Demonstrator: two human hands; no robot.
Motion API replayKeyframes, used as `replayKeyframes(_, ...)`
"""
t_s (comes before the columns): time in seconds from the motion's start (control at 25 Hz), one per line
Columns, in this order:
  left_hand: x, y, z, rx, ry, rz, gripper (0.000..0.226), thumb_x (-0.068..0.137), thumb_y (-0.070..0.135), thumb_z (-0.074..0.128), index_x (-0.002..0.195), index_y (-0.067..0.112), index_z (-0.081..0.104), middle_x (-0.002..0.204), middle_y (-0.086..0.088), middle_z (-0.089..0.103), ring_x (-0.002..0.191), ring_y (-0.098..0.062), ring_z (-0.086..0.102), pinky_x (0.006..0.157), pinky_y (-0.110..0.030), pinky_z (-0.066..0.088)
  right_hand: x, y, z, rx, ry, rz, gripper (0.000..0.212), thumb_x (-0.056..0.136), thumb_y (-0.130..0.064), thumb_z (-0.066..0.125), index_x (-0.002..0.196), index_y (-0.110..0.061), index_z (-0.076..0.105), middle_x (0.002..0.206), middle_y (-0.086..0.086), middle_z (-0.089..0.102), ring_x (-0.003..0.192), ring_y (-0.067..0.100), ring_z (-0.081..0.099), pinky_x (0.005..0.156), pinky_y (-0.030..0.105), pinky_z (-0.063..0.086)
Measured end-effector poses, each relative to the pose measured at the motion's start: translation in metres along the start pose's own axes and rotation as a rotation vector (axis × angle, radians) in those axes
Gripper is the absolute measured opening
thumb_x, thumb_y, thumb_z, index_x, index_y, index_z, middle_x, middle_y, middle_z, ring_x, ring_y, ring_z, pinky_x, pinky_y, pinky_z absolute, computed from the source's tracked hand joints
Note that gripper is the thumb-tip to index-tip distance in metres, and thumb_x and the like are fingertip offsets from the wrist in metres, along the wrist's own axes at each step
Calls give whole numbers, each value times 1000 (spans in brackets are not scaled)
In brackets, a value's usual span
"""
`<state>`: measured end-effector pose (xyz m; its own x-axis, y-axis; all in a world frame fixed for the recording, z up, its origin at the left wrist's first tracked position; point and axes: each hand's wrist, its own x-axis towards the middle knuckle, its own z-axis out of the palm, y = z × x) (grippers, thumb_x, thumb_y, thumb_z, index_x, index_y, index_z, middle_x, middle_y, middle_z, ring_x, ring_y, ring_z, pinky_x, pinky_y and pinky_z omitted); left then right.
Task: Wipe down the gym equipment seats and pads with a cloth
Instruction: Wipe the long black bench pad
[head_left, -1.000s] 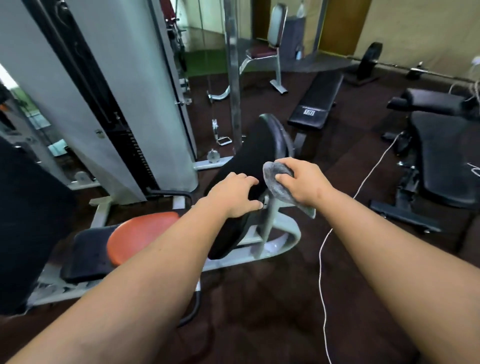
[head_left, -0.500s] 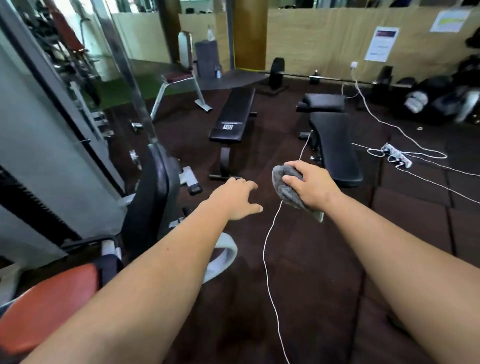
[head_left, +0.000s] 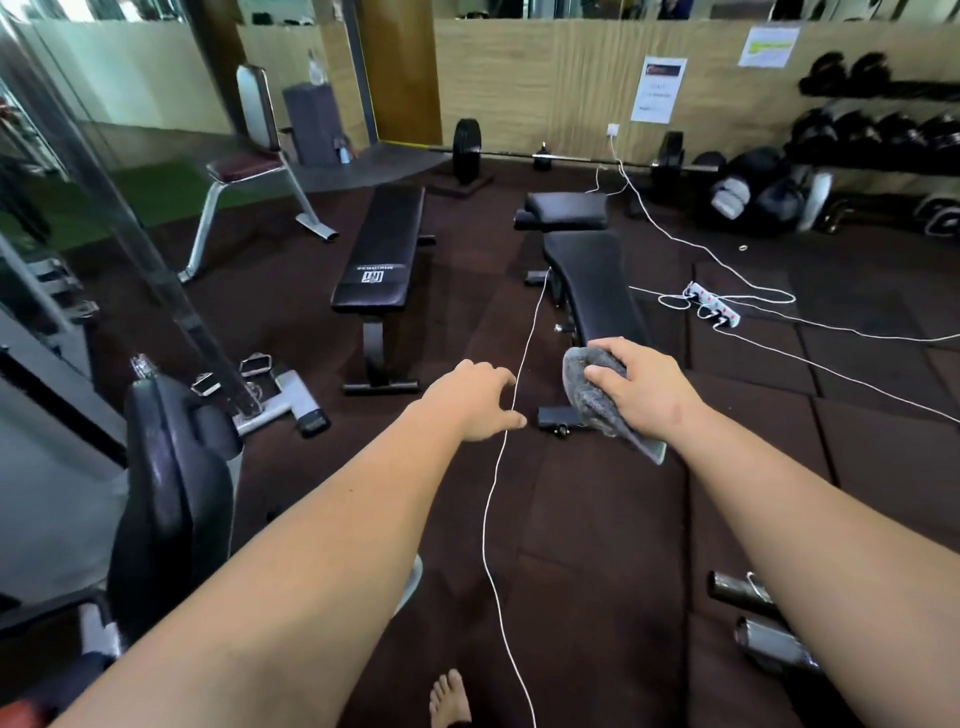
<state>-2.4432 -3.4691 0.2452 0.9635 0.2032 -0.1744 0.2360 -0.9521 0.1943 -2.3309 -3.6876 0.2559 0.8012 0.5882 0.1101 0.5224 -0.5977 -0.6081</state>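
Observation:
My right hand (head_left: 644, 387) grips a crumpled grey cloth (head_left: 597, 400), held in the air over the near end of a black adjustable bench (head_left: 589, 280). My left hand (head_left: 475, 400) is empty with fingers loosely spread, hovering above the floor beside a white cord (head_left: 511, 415). A black flat bench (head_left: 382, 254) stands ahead to the left. The black back pad (head_left: 166, 499) of the cable machine seat is at lower left, apart from both hands. A seat with a maroon cushion (head_left: 241, 166) stands at the back left.
A barbell (head_left: 467, 148) lies along the far wall. A power strip (head_left: 714, 306) with white cords trails across the dark rubber floor at right. Dumbbells (head_left: 878, 130) fill a rack at far right. Metal bars (head_left: 763, 623) lie at lower right. A bare foot (head_left: 449, 699) shows at the bottom.
The view has swung right, away from the cable machine seat toward the benches. My left hand let go of the back pad and now hangs free. The cloth stays in my right hand.

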Motion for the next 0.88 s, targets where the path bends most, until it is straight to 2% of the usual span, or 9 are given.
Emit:
replayKeyframes(0.24, 88, -73, -26, 22, -46, -12, 70, 90, 61, 63, 149, 26, 47, 139, -4, 56, 135, -29, 41, 107, -46, 44, 118, -25, 33, 25, 22, 33, 33, 97, -34, 60, 129, -28, 62, 121, -6, 69, 115, 18, 61, 95, 22, 38)
replayKeyframes(0.48, 163, -136, -56, 6, -56, -44, 70, 89, 61, 64, 148, 27, 48, 135, -3, 58, 132, -28, 42, 103, -45, 46, 217, -48, 58, 39, -7, 14, 36, 98, -33, 59, 133, -27, 61, 127, -4, 68, 120, 19, 59, 104, 29, 41)
replayKeyframes(0.68, 248, -172, -67, -5, -56, -66, 71, 89, 60, 64, 149, 26, 47, 139, -5, 56, 134, -29, 41, 105, -44, 43, 311, -41, 79, 53, -55, -11, 33, 98, -30, 59, 130, -27, 62, 120, -3, 70, 113, 18, 61, 92, 21, 38)
replayKeyframes(0.88, 358, -199, -76, -51, -50, -115, 71, 88, 61, 65, 148, 26, 49, 137, -4, 57, 133, -27, 42, 105, -46, 45, 430, -17, 89, 45, -98, -50, 34, 99, -29, 57, 132, -25, 60, 124, 0, 69, 116, 21, 61, 100, 27, 41)
